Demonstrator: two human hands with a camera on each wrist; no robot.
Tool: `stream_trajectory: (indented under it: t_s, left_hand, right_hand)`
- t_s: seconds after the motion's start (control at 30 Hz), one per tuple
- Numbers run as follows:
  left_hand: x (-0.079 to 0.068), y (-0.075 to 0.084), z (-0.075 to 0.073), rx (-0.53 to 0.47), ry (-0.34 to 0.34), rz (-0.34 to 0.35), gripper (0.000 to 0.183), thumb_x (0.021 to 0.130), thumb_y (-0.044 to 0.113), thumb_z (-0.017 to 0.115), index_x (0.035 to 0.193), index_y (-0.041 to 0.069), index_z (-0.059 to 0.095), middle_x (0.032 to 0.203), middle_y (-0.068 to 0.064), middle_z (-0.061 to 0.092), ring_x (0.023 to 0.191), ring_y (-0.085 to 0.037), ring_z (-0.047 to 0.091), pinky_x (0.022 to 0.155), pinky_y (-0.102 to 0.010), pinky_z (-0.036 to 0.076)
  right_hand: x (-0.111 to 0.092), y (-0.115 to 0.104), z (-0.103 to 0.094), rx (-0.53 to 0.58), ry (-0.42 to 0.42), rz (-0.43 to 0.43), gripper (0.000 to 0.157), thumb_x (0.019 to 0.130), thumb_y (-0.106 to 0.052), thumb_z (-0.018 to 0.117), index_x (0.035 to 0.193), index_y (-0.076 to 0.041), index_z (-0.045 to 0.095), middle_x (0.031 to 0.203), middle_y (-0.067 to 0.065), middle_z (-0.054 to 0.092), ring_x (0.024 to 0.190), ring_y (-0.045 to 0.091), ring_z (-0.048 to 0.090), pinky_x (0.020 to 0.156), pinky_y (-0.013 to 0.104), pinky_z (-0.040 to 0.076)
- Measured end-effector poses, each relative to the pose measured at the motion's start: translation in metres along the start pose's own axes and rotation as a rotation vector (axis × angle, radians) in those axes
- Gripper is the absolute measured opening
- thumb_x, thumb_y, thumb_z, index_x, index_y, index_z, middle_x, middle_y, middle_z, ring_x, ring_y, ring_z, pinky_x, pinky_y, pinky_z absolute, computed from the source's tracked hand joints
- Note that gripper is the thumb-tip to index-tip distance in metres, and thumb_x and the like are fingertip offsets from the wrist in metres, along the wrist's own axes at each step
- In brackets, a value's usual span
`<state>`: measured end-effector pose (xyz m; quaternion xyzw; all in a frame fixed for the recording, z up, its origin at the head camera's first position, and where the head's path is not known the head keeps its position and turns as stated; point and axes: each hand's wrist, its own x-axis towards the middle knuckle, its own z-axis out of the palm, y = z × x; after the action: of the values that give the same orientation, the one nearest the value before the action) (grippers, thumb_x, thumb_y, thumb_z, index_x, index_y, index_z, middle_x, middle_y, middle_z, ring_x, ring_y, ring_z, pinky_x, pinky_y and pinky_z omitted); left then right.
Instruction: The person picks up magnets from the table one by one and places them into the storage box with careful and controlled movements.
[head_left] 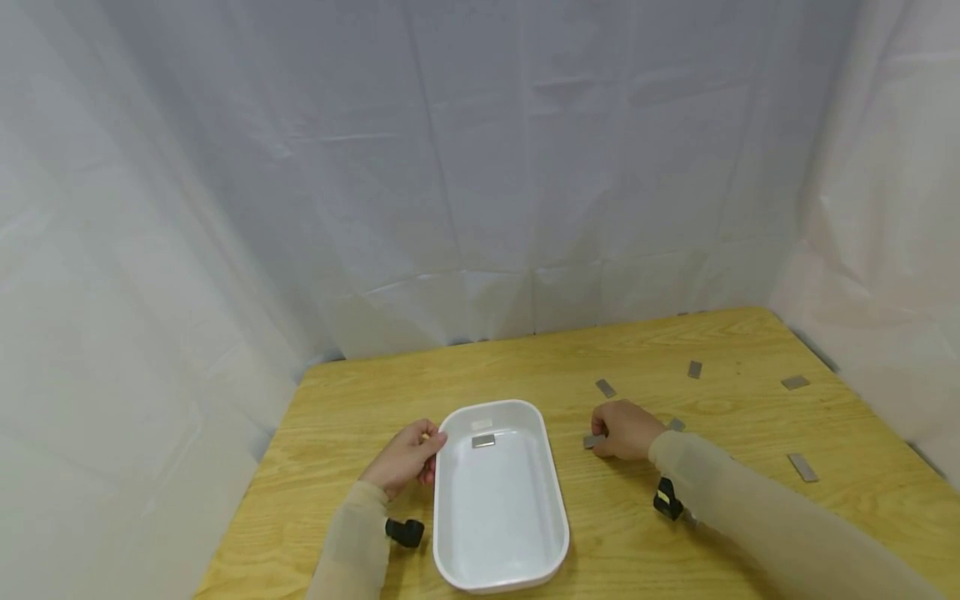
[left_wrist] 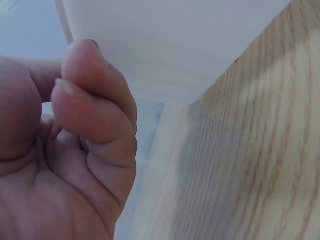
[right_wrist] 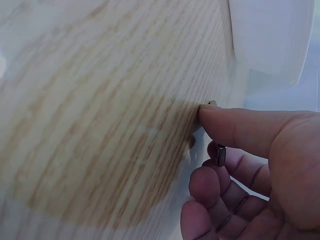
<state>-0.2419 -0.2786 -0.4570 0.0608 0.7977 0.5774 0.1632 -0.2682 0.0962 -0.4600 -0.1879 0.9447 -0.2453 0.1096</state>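
Observation:
A white rectangular tray stands on the wooden table, with one small grey metal plate lying inside towards its far end. My left hand holds the tray's left rim, thumb over the edge and fingers curled against the outer wall. To the right of the tray, my right hand is down at the tabletop and pinches a small metal plate that sticks out from the fingertips. In the right wrist view a dark metal piece shows by the fingers; how it is held is partly hidden.
Several similar metal plates lie scattered on the table's right side, among them a plate beyond the right hand, a plate near the right edge and a plate farther back. A pale sheet hangs behind the table.

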Motion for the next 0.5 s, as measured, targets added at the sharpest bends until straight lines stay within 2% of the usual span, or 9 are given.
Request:
stream_trajectory:
  t_s: [0.27, 0.5]
  left_hand:
    - [-0.0008, -0.0002, -0.0007, -0.001, 0.005, -0.01, 0.027, 0.1, 0.025, 0.053, 0.1, -0.001, 0.045, 0.062, -0.004, 0.05, 0.048, -0.014, 0.048, 0.047, -0.026, 0.04]
    - [-0.0013, -0.001, -0.0013, -0.002, 0.005, -0.007, 0.029, 0.099, 0.026, 0.054, 0.101, -0.001, 0.045, 0.062, -0.004, 0.05, 0.049, -0.014, 0.048, 0.047, -0.026, 0.041]
  right_hand:
    - [-0.0001, -0.0026, 0.0004, 0.006, 0.003, -0.017, 0.014, 0.08, -0.014, 0.077, 0.084, -0.013, 0.064, 0.078, -0.005, 0.057, 0.071, 0.013, 0.051, 0.066, 0.031, 0.047]
    - [0.0018, 0.0014, 0.0032, -0.001, 0.017, -0.038, 0.013, 0.079, -0.014, 0.077, 0.08, -0.014, 0.064, 0.076, -0.006, 0.058, 0.068, 0.013, 0.051, 0.064, 0.031, 0.047]
